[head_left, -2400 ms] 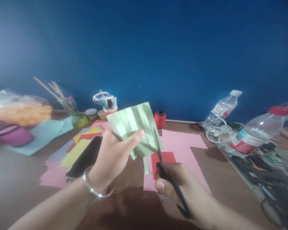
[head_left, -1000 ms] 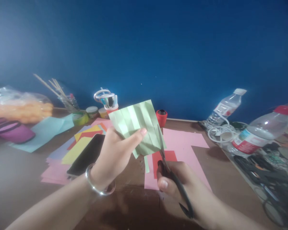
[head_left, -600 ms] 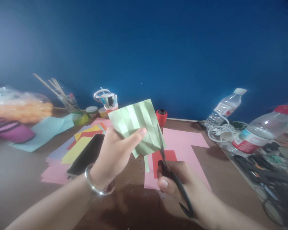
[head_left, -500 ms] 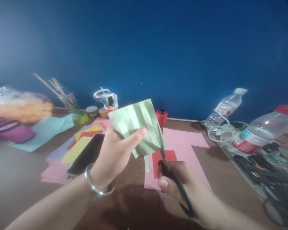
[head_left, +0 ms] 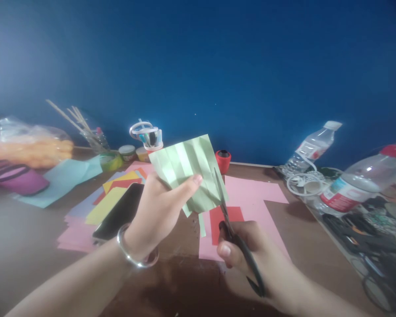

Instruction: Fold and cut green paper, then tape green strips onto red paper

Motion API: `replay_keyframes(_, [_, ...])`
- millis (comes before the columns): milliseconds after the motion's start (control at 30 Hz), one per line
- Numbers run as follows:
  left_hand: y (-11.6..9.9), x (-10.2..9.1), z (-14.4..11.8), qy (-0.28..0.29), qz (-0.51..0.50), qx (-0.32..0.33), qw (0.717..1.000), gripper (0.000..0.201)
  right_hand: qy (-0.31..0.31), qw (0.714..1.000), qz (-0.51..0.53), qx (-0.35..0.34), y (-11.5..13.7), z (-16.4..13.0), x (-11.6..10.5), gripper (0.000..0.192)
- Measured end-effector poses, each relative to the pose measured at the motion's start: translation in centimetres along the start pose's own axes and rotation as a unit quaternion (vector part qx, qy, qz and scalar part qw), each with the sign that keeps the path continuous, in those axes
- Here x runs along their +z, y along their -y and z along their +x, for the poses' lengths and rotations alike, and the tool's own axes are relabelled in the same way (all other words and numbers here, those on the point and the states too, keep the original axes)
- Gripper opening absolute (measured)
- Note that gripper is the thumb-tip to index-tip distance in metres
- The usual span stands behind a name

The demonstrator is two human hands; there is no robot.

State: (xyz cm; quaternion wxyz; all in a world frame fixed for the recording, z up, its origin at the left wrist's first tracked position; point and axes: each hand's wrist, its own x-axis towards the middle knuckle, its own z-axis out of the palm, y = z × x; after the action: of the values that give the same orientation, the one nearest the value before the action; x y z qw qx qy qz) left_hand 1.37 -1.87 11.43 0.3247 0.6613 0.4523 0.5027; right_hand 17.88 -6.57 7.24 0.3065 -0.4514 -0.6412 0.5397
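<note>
I am holding the green paper (head_left: 188, 169) up over the bench (head_left: 26, 246), between my two hands and in front of the blue wall (head_left: 218, 57). My left hand (head_left: 158, 211) is gripping its lower left part, thumb lying across the creased front and fingers behind it, wrist bent back with a bangle (head_left: 135, 255) around it. My right hand (head_left: 247, 251) is closing around the black handles of the scissors (head_left: 232, 231), just right of the paper and lower, with the blades pointing up and meeting the paper's lower right edge. A thin green strip (head_left: 202, 224) is hanging below the paper. Under the paper, a pink sheet (head_left: 254, 193) with a red square (head_left: 226, 222) is lying flat. Left of the paper, a phone (head_left: 119, 213) is resting on stacked coloured sheets (head_left: 86, 211). Behind the paper are a cup of pens (head_left: 150, 143) and a red spool (head_left: 222, 160). Far right of it, two bottles (head_left: 356, 185) are lying on their sides.
</note>
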Motion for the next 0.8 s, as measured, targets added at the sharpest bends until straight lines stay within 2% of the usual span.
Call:
replay_keyframes(633, [-0.08,-0.25,0.06,0.010,0.019,0.011,1.000,0.012,-0.016,0.998,-0.053,0.037,-0.24,0.17,-0.01,0.042])
replay_keyframes(800, [-0.26,0.05,0.00,-0.011,0.003,0.007,1.000,0.010,-0.002,1.000,-0.004,0.004,-0.25,-0.03,0.07,0.038])
